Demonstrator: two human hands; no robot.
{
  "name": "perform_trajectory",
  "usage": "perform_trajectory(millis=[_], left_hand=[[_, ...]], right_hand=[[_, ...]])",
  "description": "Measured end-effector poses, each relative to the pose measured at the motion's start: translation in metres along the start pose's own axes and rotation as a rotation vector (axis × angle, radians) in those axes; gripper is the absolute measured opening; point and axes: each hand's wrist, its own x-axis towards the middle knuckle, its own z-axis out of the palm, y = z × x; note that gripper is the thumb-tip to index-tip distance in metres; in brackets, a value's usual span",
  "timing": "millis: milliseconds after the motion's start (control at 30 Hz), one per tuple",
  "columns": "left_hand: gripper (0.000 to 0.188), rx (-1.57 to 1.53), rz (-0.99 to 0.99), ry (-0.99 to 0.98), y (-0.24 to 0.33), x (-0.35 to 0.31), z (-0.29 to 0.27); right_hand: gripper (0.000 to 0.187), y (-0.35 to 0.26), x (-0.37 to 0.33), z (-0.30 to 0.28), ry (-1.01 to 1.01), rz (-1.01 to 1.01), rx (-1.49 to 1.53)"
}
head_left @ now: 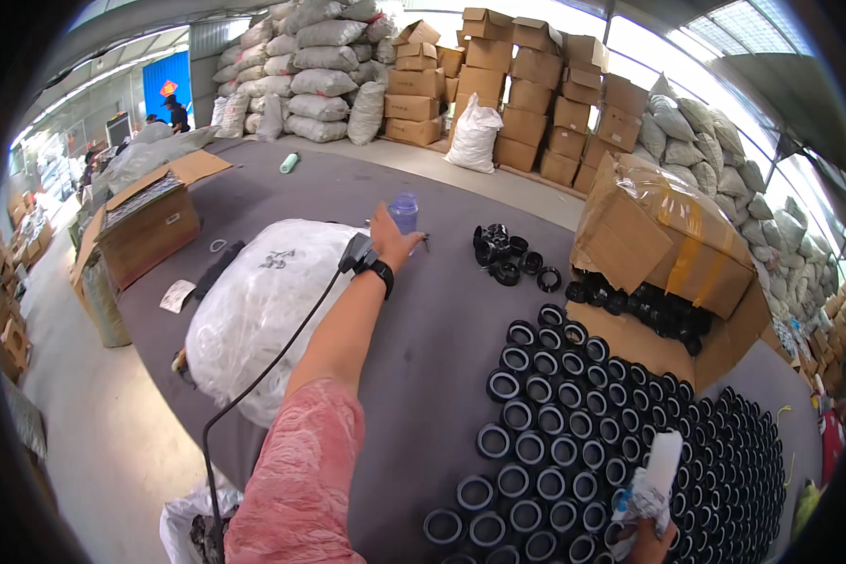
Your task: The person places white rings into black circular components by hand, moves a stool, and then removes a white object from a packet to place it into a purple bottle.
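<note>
My left hand, with a black watch on its wrist, reaches to a translucent purple-blue bottle standing on the grey table. Thumb and fingers are spread around the bottle's near side; whether they press on it is hidden. At the lower right, my right hand is closed round a white oblong piece with a crumpled white-and-blue wrapper about its lower part. Below it, rows of black rings with pale inner rims cover the table's right side. A big white plastic-wrapped bundle lies left of my left forearm.
Loose black parts lie mid-table. A tilted cardboard box spills more black parts at the right. An open box stands left, a green bottle at the far edge. Stacked sacks and cartons line the back.
</note>
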Motion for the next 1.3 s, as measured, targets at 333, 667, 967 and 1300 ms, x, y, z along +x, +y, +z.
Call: perform_trajectory(millis=[333, 667, 967, 1300], left_hand=[[0.114, 0.123, -0.093, 0.047, -0.057, 0.073, 0.108], [0.104, 0.139, -0.266, 0.033, -0.076, 0.075, 0.128], [0.073, -0.099, -0.04, -0.018, -0.076, 0.068, 0.118], [0.063, -0.786, 0.155, -0.267, 0.056, -0.015, -0.012]], right_hand=[[0.025, 0.105, 0.001, -0.056, 0.238, -0.681, -1.016], [0.034, -0.003, -0.044, 0.017, 0.335, -0.077, -0.398], [0.021, -0.007, -0.055, 0.035, 0.311, 0.082, -0.025], [0.022, 0.016, -0.042, 0.023, 0.103, -0.039, -0.072]])
